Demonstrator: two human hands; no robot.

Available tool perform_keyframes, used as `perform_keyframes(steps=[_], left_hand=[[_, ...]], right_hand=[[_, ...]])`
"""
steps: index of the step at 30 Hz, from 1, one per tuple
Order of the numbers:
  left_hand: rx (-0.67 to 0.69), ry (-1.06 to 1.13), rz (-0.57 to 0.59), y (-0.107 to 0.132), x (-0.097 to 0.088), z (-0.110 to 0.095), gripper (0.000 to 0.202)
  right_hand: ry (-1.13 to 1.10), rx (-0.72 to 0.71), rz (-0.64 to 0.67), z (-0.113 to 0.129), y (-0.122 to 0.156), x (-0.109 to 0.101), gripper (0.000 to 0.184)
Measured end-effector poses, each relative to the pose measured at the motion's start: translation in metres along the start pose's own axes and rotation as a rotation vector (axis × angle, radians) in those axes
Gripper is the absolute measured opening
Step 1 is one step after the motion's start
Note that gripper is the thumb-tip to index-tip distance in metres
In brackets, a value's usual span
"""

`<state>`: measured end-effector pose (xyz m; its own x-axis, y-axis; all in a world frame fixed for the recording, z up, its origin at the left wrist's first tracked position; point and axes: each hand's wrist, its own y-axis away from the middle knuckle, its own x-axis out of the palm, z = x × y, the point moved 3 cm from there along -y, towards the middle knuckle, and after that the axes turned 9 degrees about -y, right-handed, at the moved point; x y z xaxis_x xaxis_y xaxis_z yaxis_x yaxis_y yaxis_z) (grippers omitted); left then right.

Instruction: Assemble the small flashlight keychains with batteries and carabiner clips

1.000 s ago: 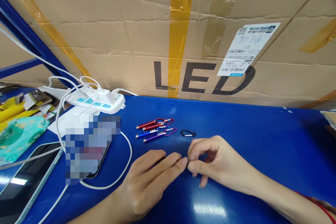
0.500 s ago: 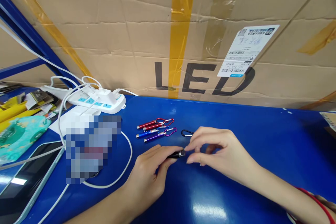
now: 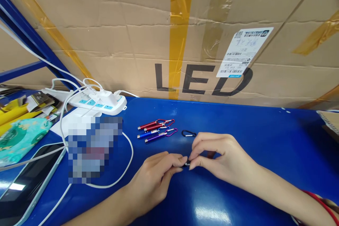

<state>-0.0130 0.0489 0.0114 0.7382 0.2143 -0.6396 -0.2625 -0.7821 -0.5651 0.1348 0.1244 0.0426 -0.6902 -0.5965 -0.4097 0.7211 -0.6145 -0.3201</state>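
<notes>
My left hand (image 3: 159, 173) is closed around a small black keychain penlight (image 3: 187, 163). Most of it is hidden by the fingers; only a dark bit with a silver edge shows. At that exposed end, my right hand (image 3: 214, 152) pinches with thumb and fingertips, so both hands meet at it. Just behind the right fingers, a black carabiner (image 3: 188, 133) lies on the blue table, partly covered by the hand. Farther left are two red penlights (image 3: 150, 125), a blue penlight (image 3: 147, 134) and a purple penlight (image 3: 155, 137), each with a carabiner clip.
A big cardboard box (image 3: 143, 42) marked LED stands along the table's (image 3: 254, 183) back edge. On the left are a white power strip (image 3: 116, 105) with cables, a phone (image 3: 29, 180), a green packet (image 3: 23, 141) and a pixelated area. A notebook (image 3: 329, 122) edges in at right.
My right fingertips have come down and closed on the penlight's end. My left fingers have shifted forward over it, hiding more of the black body. The view has moved slightly.
</notes>
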Motion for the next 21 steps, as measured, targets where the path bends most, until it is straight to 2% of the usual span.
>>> perform_keyframes(steps=[4,7,10,12,14,18,21], left_hand=[[0.128,-0.201,-0.107,0.005,-0.002,-0.001,0.019],[0.208,-0.322,-0.117,0.007,-0.004,-0.001,0.029],[0.142,-0.297,-0.084,0.003,-0.006,0.000,0.032],[0.069,-0.249,-0.064,-0.001,-0.007,-0.001,0.030],[-0.004,-0.211,-0.047,-0.004,-0.007,0.000,0.028],[-0.150,-0.163,-0.030,-0.007,-0.006,0.004,0.025],[-0.172,-0.129,-0.035,-0.009,-0.005,0.006,0.024]], right_hand=[[-0.149,0.286,-0.087,-0.005,0.005,0.008,0.015],[-0.354,0.502,-0.083,-0.010,0.005,0.013,0.023],[-0.547,0.632,-0.024,-0.014,0.003,0.016,0.032],[-0.575,0.648,0.007,-0.016,0.002,0.015,0.034],[-0.472,0.577,-0.021,-0.017,0.000,0.010,0.033],[-0.110,0.196,-0.122,-0.012,-0.003,-0.003,0.022],[0.007,-0.038,-0.105,-0.009,-0.001,-0.006,0.015]])
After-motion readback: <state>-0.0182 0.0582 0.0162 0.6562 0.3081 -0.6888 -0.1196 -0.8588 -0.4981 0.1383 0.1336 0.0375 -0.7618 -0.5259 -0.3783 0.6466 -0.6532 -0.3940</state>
